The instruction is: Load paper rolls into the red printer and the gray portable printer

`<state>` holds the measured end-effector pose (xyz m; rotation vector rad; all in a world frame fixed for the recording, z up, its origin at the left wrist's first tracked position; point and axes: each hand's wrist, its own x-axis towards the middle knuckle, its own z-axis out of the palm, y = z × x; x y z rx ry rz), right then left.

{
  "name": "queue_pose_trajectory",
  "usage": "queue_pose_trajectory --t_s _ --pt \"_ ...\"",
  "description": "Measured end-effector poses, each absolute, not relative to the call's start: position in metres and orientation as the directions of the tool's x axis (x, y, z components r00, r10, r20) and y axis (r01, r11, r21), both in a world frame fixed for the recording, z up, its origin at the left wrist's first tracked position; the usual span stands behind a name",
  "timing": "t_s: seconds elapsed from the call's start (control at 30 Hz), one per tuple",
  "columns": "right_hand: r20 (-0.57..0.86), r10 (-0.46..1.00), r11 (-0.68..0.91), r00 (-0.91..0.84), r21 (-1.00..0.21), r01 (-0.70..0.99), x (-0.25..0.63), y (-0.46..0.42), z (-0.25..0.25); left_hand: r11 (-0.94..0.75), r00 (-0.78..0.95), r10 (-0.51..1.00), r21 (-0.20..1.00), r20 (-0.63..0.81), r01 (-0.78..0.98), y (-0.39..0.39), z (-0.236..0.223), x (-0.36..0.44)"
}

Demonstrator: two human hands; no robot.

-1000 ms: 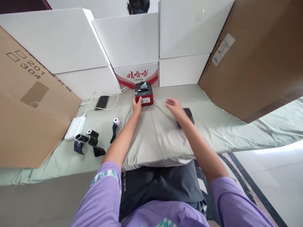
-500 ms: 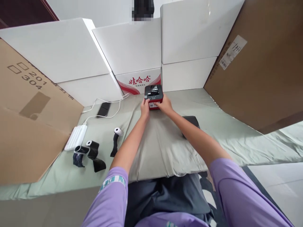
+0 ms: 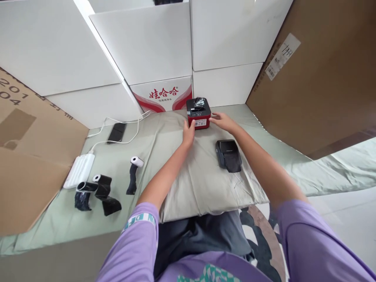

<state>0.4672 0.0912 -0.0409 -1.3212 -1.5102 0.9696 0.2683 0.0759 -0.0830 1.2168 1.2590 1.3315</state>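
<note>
head view: red device (image 3: 199,117) sits between left hand (image 3: 188,133) and right hand (image 3: 225,122).

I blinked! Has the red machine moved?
Yes, to the right: the red machine now sits mostly past the right edge of the red-lettered white box.

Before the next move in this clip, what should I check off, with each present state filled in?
1. Left hand at the red-and-black boxy device: ok, at its front-left corner.
2. Right hand gripping it: cannot tell; fingertips are by its right side.
3. Boxy device upright on the pale green cloth: ok.
4. Black rounded device apart from both hands: ok.
5. White-and-black roll near the left arm fully wound: not ok, its strip trails loose.
</note>
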Motion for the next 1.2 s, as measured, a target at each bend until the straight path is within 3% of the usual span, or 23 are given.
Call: queue_pose_trajectory --t_s 0.07,0.13,0.2,0.27,0.43,0.6,0.8,1.0,1.2 --pt "0.049 0.998 0.04 0.028 -0.959 0.281 0.489 0.06 -0.046 -0.12 0.047 0.993 0.952 0.111 0.282 0.043 -0.089 0.267" --pt "-0.008 0.993 -0.026 0.114 -0.988 0.151 0.505 0.02 -0.059 -0.282 0.381 0.92 0.833 0.094 0.476 0.01 -0.095 0.268" --pt "-0.061 0.976 -0.062 0.209 -0.998 -0.001 0.509 -0.018 -0.076 -0.475 0.652 0.758 0.713 0.034 0.515 -0.015 -0.098 0.27" --pt "-0.048 0.955 -0.022 0.292 -0.996 -0.089 0.503 -0.045 -0.089 -0.578 0.751 0.661 0.639 0.001 0.508 -0.029 -0.097 0.271" --pt "-0.021 0.948 0.053 0.318 -0.974 -0.222 0.462 -0.059 -0.087 -0.594 0.738 0.674 0.619 0.034 0.514 -0.041 -0.087 0.244" --pt "0.053 0.97 0.093 0.239 -0.983 -0.161 0.384 -0.052 -0.074 -0.564 0.675 0.736 0.603 0.057 0.564 -0.06 -0.087 0.162" --pt "0.009 0.991 0.028 0.133 -0.989 -0.144 0.301 -0.056 -0.089 -0.516 0.612 0.791 0.524 -0.012 0.678 -0.085 -0.1 0.086" --pt "0.032 0.998 0.038 0.058 -0.993 -0.111 0.299 -0.062 -0.101 -0.495 0.535 0.844 0.437 0.037 0.751 -0.103 -0.099 0.081" --pt "0.024 0.998 0.028 0.064 -0.997 -0.065 0.299 -0.076 -0.101 -0.449 0.471 0.879 0.468 0.077 0.761 -0.116 -0.1 0.091"
